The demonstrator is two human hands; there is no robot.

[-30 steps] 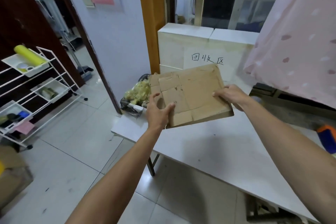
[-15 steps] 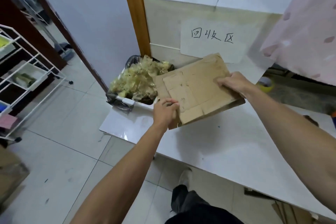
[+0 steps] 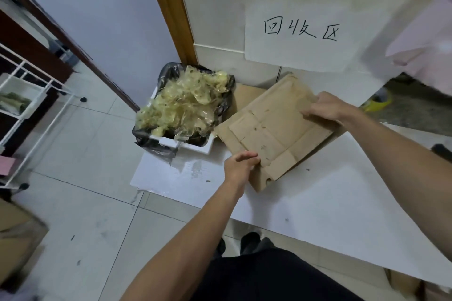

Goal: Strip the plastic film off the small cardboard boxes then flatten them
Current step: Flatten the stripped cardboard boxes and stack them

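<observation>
The flattened cardboard [image 3: 276, 129] has sunk toward the desk [image 3: 318, 203], nearly stacked. Left hand [image 3: 241, 166] and right hand [image 3: 325, 107]: each grip clamps an edge.

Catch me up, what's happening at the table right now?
A person holds a stack of flattened cardboard in both hands over the white table. The left hand grips its near corner and the right hand grips its far edge. Beside it, a bin lined with a black bag is heaped with crumpled plastic film. A handwritten sign hangs on the white boxes behind.
</observation>
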